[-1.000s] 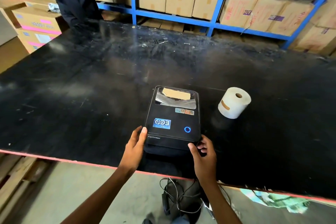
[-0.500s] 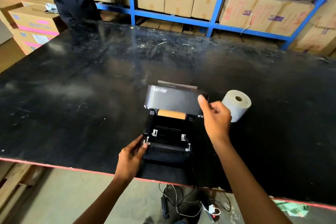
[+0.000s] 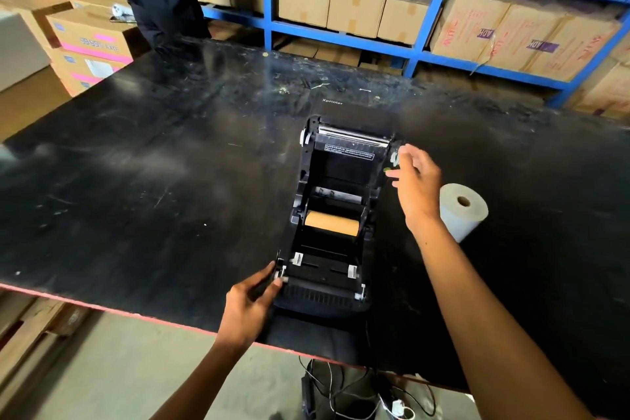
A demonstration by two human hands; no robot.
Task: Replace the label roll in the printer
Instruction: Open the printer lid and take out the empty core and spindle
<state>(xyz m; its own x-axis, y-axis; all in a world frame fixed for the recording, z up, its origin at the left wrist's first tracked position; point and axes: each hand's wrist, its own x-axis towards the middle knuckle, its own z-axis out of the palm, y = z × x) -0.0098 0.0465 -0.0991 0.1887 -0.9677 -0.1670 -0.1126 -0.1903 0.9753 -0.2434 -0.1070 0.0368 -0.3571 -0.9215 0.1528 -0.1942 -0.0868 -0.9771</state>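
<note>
One printer (image 3: 332,215), one bare brown core (image 3: 331,227) inside it, one white roll (image 3: 460,211) to its right, two hands, maybe three boxes (image 3: 354,5) on the far shelf.

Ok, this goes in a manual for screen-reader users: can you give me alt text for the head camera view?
A label printer lies open on a black table, lid folded back, a bare brown cardboard core in its roll bay. The left hand grips its front left corner; the right hand hovers open by the lid, a fresh white roll beside.
</note>
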